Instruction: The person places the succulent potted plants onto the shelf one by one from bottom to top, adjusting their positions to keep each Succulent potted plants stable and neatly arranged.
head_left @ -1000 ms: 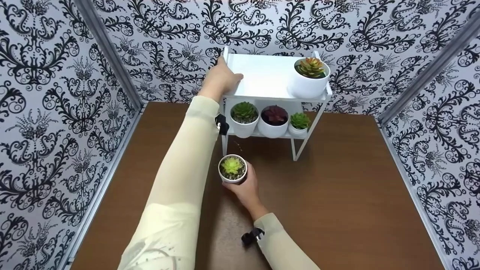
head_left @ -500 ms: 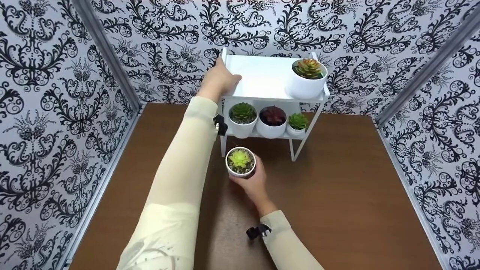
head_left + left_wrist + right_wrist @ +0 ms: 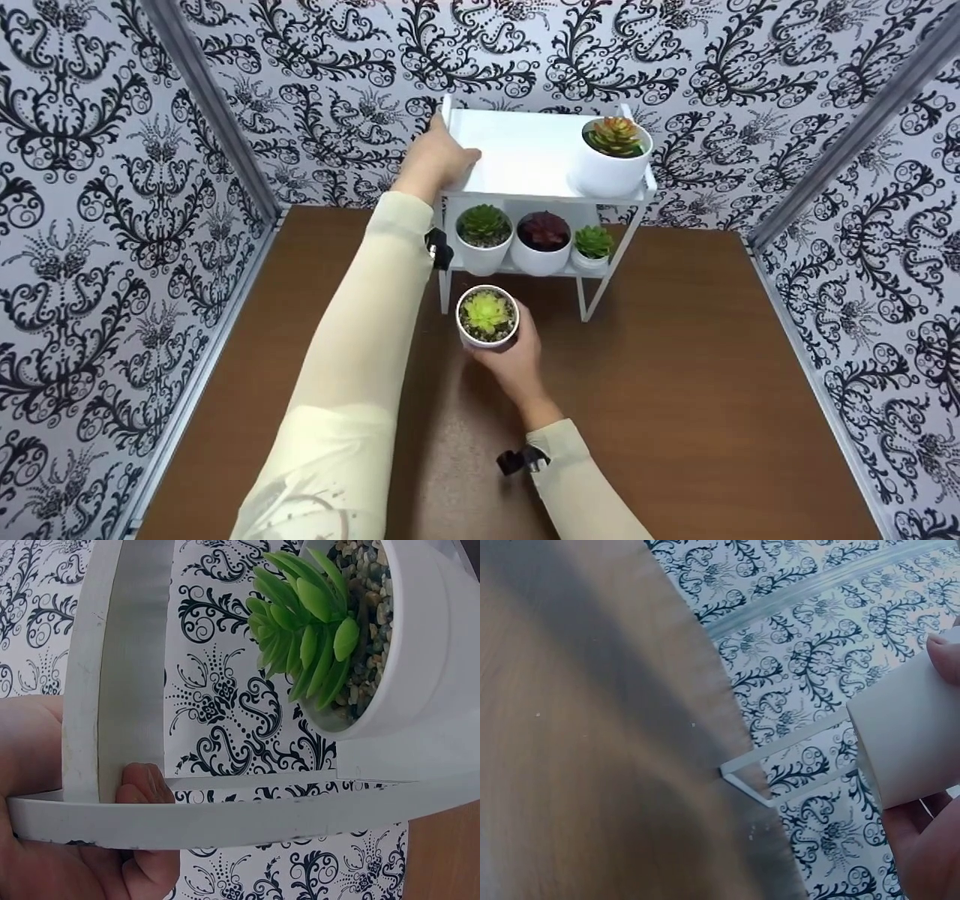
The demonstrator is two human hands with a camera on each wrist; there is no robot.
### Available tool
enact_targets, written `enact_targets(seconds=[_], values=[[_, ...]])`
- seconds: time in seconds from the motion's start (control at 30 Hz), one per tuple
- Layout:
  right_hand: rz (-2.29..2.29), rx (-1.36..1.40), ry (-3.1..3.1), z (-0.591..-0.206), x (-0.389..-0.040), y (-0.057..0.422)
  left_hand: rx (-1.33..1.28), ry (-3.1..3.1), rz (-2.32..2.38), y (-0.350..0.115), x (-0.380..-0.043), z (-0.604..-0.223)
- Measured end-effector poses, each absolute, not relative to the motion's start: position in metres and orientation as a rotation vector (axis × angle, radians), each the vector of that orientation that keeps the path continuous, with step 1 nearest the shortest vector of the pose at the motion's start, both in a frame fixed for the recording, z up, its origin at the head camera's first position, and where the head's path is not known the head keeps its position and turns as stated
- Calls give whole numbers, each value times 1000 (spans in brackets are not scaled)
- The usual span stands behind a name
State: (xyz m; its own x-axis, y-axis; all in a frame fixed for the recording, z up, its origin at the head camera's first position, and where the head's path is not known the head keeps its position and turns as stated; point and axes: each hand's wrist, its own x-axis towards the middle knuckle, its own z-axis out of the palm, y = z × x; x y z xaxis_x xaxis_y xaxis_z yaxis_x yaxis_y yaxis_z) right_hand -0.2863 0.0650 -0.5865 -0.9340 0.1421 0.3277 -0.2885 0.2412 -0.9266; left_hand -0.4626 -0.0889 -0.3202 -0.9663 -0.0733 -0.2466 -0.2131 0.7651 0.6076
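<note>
My left hand (image 3: 437, 159) grips the left end of a white two-tier shelf (image 3: 510, 154); in the left wrist view its fingers curl round the frame's corner. In my right hand (image 3: 516, 360) is a white pot (image 3: 487, 316) with a yellow-green succulent, held above the table in front of the shelf. The right wrist view shows this pot (image 3: 915, 727) from the side, with fingers and thumb round it. The lower tier bears a green succulent pot (image 3: 484, 251), a dark red succulent pot (image 3: 541, 251) and a small green succulent pot (image 3: 592, 251).
A large white pot (image 3: 611, 169) with an orange-green succulent stands at the upper tier's right end. The shelf's thin legs (image 3: 592, 300) rest on the brown table (image 3: 690, 375). Patterned walls (image 3: 150, 187) enclose the back and both sides.
My right hand has carried the yellow-green succulent pot slightly right and towards the shelf, and the pot looks larger. The left hand stays on the shelf's end.
</note>
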Motion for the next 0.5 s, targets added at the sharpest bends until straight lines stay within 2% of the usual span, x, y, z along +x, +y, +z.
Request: enact_targets(seconds=[0.5], values=[[1735,141,-2129,-573,-283,72,-262,2722,1012,-86,-457,-315]])
